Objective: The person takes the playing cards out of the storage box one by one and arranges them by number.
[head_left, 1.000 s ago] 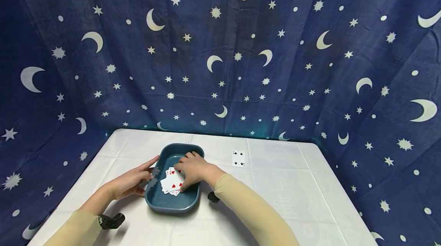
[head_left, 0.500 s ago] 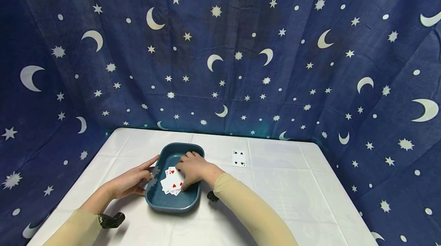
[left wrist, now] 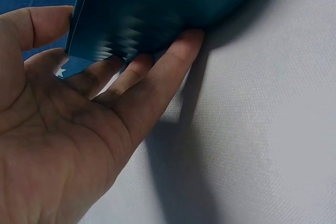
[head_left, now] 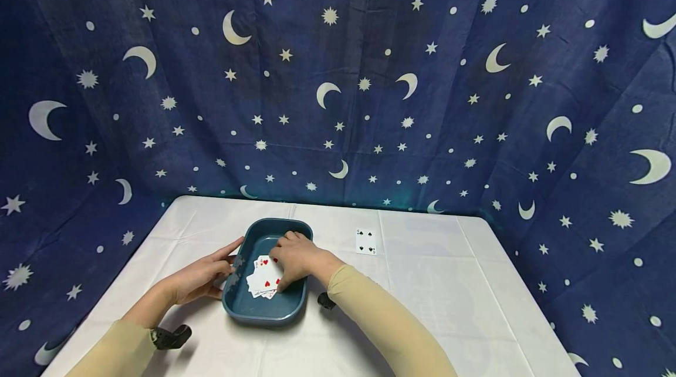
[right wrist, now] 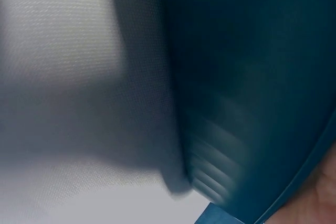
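Observation:
A dark blue-green tray (head_left: 242, 313) rests on the white tabletop, with a small loose pile of playing cards (head_left: 264, 276) inside, red hearts showing on top. My left hand (head_left: 198, 280) is at the tray's left side, fingers spread and fingertips against the outer wall; the left wrist view shows this hand (left wrist: 68, 124) with one fingertip at the rim. Reaching in over the right wall, my right hand (head_left: 301, 258) has its thumb at the near corner of the top card and a finger at its far edge. Its other fingertips are hidden. Only a bit of the right hand (right wrist: 310, 198) shows in the right wrist view.
A single spade card (head_left: 366, 242) lies face up on the white-covered table (head_left: 449, 283), right of the tray. Behind and beside the table hangs a navy curtain (head_left: 296, 71) with moons and stars. Each wrist bears a black strap, the left strap (head_left: 171, 337) showing plainly.
The right hand shifts very slightly over the cards, its thumb staying at the top card's near corner. The left hand and the tray stay in place.

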`<control>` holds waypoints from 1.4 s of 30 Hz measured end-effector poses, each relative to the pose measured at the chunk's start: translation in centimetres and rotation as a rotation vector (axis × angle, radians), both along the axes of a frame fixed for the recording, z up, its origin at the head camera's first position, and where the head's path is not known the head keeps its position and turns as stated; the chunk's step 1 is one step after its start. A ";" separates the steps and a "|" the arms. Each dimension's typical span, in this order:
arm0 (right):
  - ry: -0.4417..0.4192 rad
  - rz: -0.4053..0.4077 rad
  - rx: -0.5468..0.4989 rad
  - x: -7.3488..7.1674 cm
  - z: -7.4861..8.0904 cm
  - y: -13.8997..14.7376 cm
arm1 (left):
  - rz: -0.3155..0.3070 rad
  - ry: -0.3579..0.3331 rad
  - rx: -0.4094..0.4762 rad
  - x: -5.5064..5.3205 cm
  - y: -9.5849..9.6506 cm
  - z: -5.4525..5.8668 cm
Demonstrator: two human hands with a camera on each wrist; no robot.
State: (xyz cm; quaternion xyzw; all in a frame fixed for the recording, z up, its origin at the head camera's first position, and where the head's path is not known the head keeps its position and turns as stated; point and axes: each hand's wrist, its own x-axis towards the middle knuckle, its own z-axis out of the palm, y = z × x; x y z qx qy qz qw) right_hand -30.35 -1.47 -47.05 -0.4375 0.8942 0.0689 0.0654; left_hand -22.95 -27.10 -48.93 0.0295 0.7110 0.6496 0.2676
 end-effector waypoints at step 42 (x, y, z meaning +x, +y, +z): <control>-0.026 -0.044 -0.312 -0.4 4.2 7.3 | 0.020 0.026 -0.001 0.2 0.4 -0.1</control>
